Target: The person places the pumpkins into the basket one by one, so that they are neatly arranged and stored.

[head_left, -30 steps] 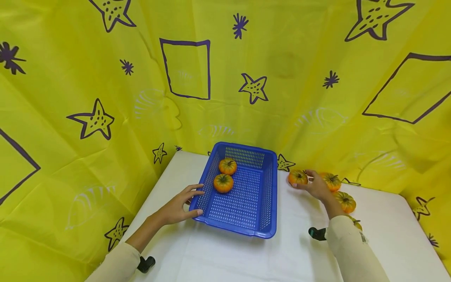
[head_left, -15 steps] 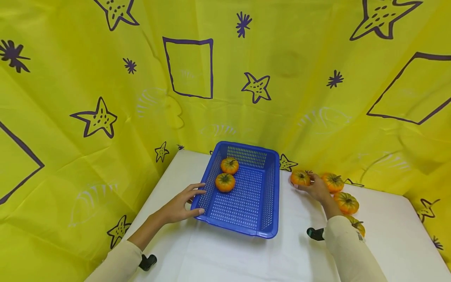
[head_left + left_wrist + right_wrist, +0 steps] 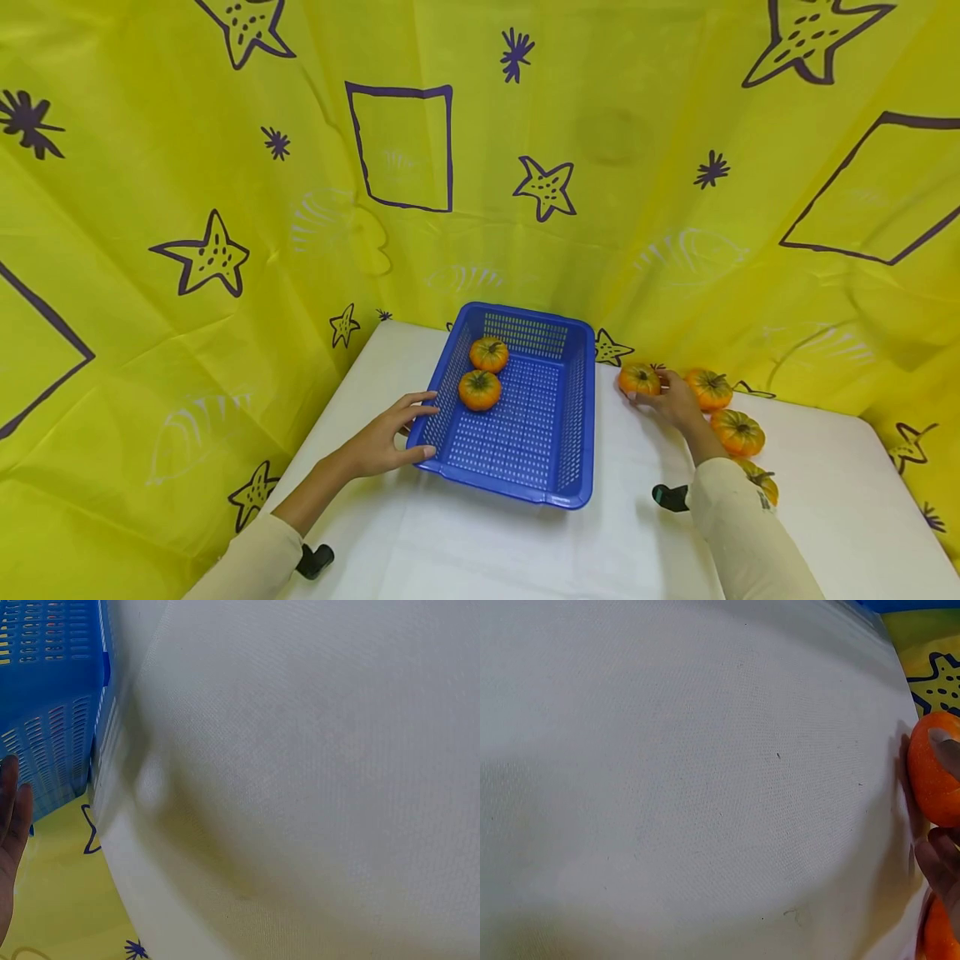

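A blue plastic basket (image 3: 510, 492) with perforated walls stands on the white table. Inside, along its left side, lie two small orange pumpkins, a rear one (image 3: 489, 354) and a front one (image 3: 479, 391). My left hand (image 3: 375, 442) rests against the basket's near left corner, fingers spread and fairly straight; in the left wrist view its fingers (image 3: 19, 814) touch or nearly touch the outer wall. Right of the basket, my right hand (image 3: 677, 403) holds another small pumpkin (image 3: 638, 379) between thumb and fingers. The right wrist view shows that pumpkin (image 3: 932, 784) at the table's far edge.
Several more pumpkins line up behind and beside my right forearm: one at the back (image 3: 709, 388), one in the middle (image 3: 738, 432), and one partly hidden by the sleeve (image 3: 763, 481). A yellow patterned curtain (image 3: 480, 242) borders the table's back and sides.
The head view has shifted slightly. My right hand's grasp on the pumpkin looks a little closer; the left hand stays at the basket, and the other pumpkins have not moved.
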Tool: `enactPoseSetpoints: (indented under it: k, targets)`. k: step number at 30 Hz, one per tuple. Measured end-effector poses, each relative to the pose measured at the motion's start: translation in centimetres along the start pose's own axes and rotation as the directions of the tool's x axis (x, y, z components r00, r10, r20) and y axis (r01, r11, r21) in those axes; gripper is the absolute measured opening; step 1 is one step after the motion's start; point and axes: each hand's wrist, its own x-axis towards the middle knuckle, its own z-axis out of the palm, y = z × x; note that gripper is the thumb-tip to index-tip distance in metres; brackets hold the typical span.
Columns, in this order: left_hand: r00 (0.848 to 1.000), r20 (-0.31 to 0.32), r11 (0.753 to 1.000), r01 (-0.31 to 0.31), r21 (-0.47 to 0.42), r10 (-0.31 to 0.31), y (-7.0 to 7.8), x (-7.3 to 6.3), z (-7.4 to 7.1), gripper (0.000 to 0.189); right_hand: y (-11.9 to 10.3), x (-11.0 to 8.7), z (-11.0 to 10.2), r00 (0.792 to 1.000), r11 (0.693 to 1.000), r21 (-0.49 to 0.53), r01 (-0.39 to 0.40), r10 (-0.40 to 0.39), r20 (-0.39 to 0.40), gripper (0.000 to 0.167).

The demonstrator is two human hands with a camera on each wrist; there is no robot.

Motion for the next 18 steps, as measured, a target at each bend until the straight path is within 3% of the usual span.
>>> enactPoseSetpoints:
  k: [8, 18]
  targets:
    - [1.0, 0.001, 1.0, 0.003, 0.0, -0.003, 0.03, 0.01, 0.07, 0.066, 0.32, -0.02, 0.09, 0.999, 0.996, -0.07, 0.048, -0.049, -0.017, 0.089]
    - [1.0, 0.003, 1.0, 0.002, -0.004, -0.002, 0.11, 0.05, 0.04, 0.066, 0.36, -0.32, 0.08, 0.997, 0.995, -0.077, 0.067, -0.07, -0.037, 0.087]
